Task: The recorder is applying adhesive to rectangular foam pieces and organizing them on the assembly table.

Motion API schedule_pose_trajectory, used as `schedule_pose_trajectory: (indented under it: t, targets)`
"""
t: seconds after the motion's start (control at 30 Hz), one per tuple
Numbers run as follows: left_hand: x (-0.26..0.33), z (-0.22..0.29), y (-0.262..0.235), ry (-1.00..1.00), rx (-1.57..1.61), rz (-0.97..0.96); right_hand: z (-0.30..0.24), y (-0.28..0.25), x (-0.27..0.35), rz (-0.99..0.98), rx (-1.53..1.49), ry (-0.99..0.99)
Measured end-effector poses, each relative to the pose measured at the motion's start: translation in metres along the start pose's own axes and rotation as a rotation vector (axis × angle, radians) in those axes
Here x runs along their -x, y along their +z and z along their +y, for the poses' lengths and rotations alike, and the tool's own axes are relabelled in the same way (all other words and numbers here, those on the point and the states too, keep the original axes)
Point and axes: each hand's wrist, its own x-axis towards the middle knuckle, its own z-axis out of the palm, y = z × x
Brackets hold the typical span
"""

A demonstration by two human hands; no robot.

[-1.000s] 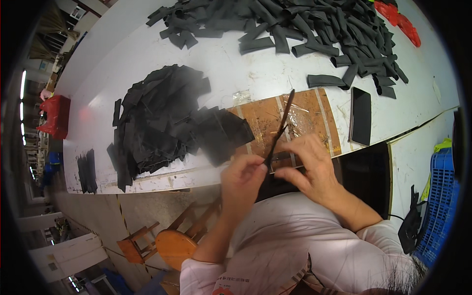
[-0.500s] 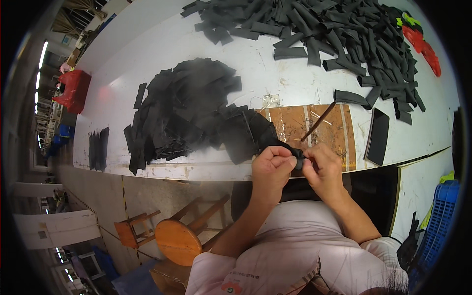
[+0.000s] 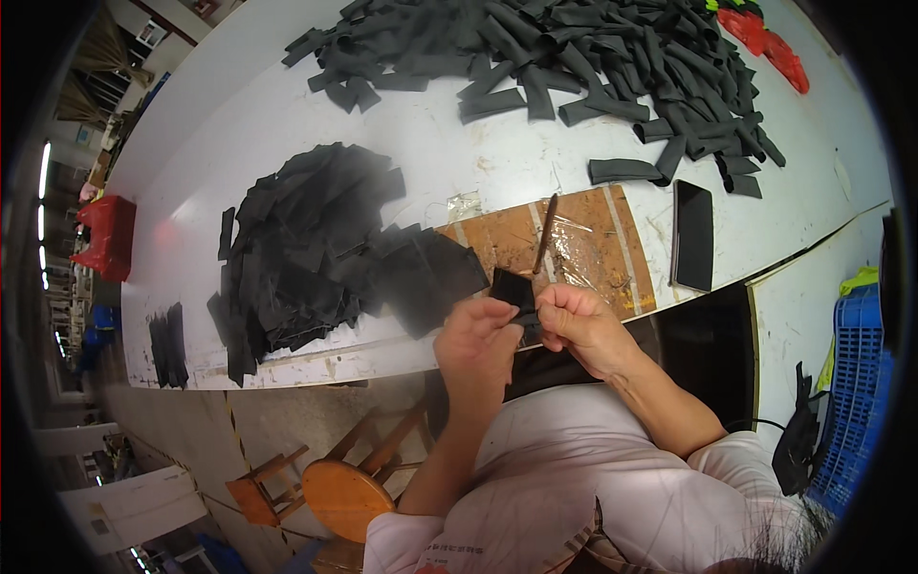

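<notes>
A small black fabric piece (image 3: 513,290) is held between both hands, above the table's near edge. My left hand (image 3: 476,346) pinches its near left part, thumb against fingers. My right hand (image 3: 581,327) is closed on its right side, fingers curled. A thin dark brown stick (image 3: 546,232) points up and away from beside the right fingertips; whether those fingers grip it is hidden. Left of the hands lies a heap of flat black fabric pieces (image 3: 306,253), spreading toward the brown cardboard sheet (image 3: 598,239) beyond my hands.
A large pile of dark grey fabric tubes (image 3: 612,72) covers the table's far side. A black phone (image 3: 692,236) lies right of the cardboard. Red bags stand at the far left (image 3: 105,237) and far right (image 3: 765,46). Wooden stools (image 3: 346,486) and a blue crate (image 3: 854,383) flank me.
The view has shifted, so the table things sit further left. The fabric piece now stands up above my fingers, apart from the heap. The stick leans more upright.
</notes>
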Motion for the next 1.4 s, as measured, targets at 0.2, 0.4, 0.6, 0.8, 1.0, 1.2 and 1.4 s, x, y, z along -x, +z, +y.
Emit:
schedule_pose_trajectory:
  t: [0.2,0.4,0.6,0.8,1.0,1.2,1.4]
  targets:
    - [0.006,0.020,-0.005,-0.384,0.695,-0.676,-0.007,0.002,0.007,-0.113,-0.058,-0.053]
    - [0.016,0.029,0.013,0.113,-0.114,-0.253,-0.033,0.007,0.010,-0.090,0.227,-0.352]
    - [-0.001,0.057,0.037,0.452,-0.043,-0.170,-0.093,0.032,0.015,0.043,0.842,-0.714]
    - [-0.036,0.096,0.035,-0.020,0.699,-0.667,-0.135,0.039,-0.010,-0.077,0.624,-0.420]
    - [-0.071,0.034,0.017,-0.550,1.047,-0.549,-0.090,-0.012,-0.049,-0.132,0.290,0.055]
    - [-0.055,0.032,0.024,0.206,-0.096,-0.290,-0.072,-0.025,-0.043,-0.164,0.330,-0.018]
    - [-0.061,0.057,0.034,0.618,-0.130,-0.435,-0.084,-0.001,-0.022,0.145,0.759,-0.702]
